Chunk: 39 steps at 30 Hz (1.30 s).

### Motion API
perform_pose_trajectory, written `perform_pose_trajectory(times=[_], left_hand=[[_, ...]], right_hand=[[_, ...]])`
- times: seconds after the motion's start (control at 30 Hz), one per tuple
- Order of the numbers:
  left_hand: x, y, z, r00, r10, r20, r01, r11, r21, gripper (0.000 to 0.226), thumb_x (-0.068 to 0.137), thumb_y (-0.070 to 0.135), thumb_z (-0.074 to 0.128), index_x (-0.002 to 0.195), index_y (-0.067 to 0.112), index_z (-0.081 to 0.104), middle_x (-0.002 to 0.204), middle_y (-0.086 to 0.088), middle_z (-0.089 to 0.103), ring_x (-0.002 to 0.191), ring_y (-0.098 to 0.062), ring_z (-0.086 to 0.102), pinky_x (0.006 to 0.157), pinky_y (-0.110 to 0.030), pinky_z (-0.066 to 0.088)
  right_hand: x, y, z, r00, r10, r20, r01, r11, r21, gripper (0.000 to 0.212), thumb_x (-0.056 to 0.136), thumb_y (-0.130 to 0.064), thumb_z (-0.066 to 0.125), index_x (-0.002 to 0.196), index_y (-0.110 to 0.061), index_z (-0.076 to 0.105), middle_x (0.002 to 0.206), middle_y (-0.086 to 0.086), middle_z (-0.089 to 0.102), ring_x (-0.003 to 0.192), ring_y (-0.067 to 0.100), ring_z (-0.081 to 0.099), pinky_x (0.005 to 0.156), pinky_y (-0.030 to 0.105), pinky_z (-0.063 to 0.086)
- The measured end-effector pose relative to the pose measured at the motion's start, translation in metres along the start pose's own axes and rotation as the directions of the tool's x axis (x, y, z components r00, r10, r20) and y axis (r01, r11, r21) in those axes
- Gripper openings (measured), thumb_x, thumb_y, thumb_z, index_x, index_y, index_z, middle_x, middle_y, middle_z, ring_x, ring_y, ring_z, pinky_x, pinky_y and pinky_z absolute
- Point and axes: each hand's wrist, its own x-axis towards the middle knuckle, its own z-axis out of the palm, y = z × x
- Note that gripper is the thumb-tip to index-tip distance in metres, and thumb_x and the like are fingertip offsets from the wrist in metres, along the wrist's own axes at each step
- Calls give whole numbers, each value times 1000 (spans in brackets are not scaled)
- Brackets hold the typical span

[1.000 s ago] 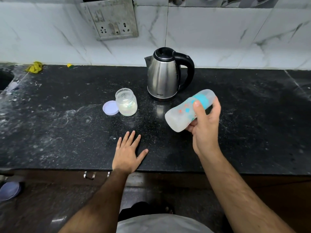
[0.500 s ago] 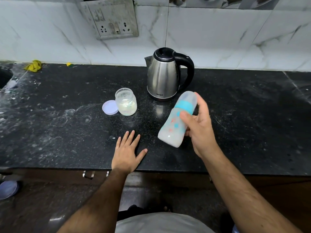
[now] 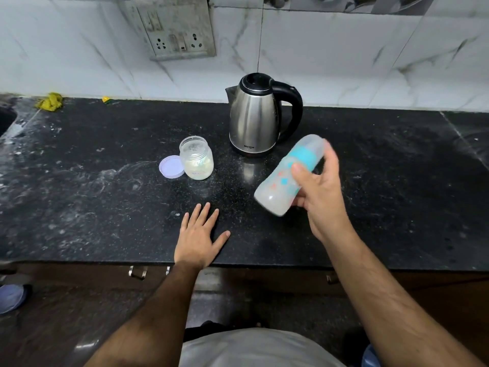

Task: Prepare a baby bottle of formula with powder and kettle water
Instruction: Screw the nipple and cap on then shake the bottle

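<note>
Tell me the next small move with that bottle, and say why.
Probably keep shaking a little, then stand it upright. The right hand grips the capped baby bottle tilted above the counter, cloudy white inside. The left hand lies flat, and the powder jar stands open beside its lid.

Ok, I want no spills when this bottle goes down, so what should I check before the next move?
1. Right hand has a grip on the baby bottle: ok.
2. Bottle's cap and blue collar are on: ok; whether sealed, cannot tell.
3. Bottle upright: not ok, tilted in the air.
4. Left hand flat on the black countertop, clear of the bottle: ok.
5. Powder jar closed: not ok, its lid lies beside it.
6. Kettle lid shut: ok.
</note>
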Motion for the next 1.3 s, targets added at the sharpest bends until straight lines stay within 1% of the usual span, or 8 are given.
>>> perform_pose_trajectory(times=[0.23,0.4,0.57,0.7,0.87,1.03,1.2,1.3], left_hand=[[1,-2,4,1000,-3,-10,3,1000,4,77,91,75,22,153,30,32,165,5,18,154,-15,4,125,-43,5],[2,-2,5,1000,-7,-16,7,1000,-7,77,90,75,23,152,30,33,165,5,19,154,-14,5,125,-43,6],[2,-2,5,1000,-7,-15,6,1000,-7,78,90,75,23,153,30,33,165,4,19,154,-15,5,125,-43,6],[2,-2,6,1000,-10,-15,10,1000,-3,78,90,75,23,153,30,33,165,4,19,154,-15,6,125,-43,6],[1,-1,4,1000,-11,-6,11,1000,-2,78,90,75,22,153,29,32,165,5,18,154,-15,4,125,-43,5],[1,-1,3,1000,-8,-9,8,1000,5,79,89,74,22,153,30,33,165,4,19,154,-15,5,125,-43,6],[1,0,1,1000,-10,1,10,1000,4,79,89,75,21,153,30,32,165,4,18,154,-15,4,125,-43,4],[1,1,-1,1000,-10,-2,10,1000,-1,80,89,74,21,153,29,32,165,4,18,154,-15,4,125,-42,5]], right_hand=[[0,-1,-1,989,-60,-133,67,996,53,68,92,-26,60,150,-24,25,93,-15,73,85,12,72,61,33,58],[-11,3,3,989,24,148,-20,1000,-24,72,90,-17,62,150,-28,25,103,-7,75,87,15,73,64,32,59],[-5,4,3,992,-44,-115,51,997,56,68,92,-26,60,150,-24,24,92,-14,73,83,11,72,60,32,57],[-15,3,5,989,35,143,-30,999,-39,76,88,-18,63,152,-27,22,100,-8,75,86,15,74,64,32,59],[-8,6,4,992,-17,-126,27,996,80,66,89,-27,60,147,-24,30,91,-13,73,83,9,72,61,32,57],[-15,3,2,983,9,182,-6,1000,-15,70,85,-19,67,145,-29,33,100,-6,74,84,13,72,65,30,59],[-6,6,0,983,-106,-149,124,985,120,63,89,-17,58,146,-14,31,91,-14,72,79,6,69,63,25,56],[-11,6,3,996,-33,81,34,999,-6,67,83,-20,65,143,-25,35,96,-12,73,80,10,70,65,30,57]])
